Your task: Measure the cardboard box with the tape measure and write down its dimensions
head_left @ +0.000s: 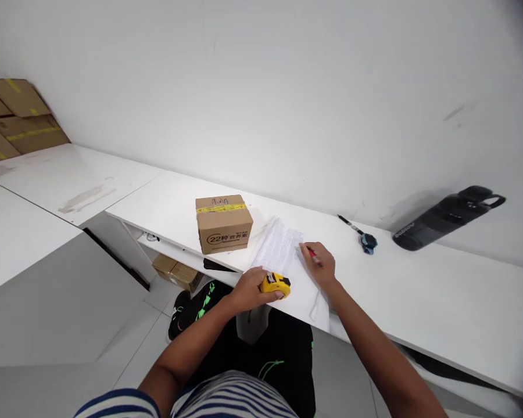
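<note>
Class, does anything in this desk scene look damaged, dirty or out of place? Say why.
Yes: a brownish smear on the left tabletop and a dark scuff on the wall above the black bottle look odd against so much white.

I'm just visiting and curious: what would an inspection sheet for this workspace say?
Surface: white desk; smudges at the left.
Job's things: tape measure, red pen, paper, carton.
Clutter: bottle and apparent watch, right of the paper.
Hands: left hand grips the tape measure; right hand holds the red pen at the paper.
Cables: possibly one on the shelf below; too small to tell.
Surroundings: white wall behind, stacked boxes far left.
</note>
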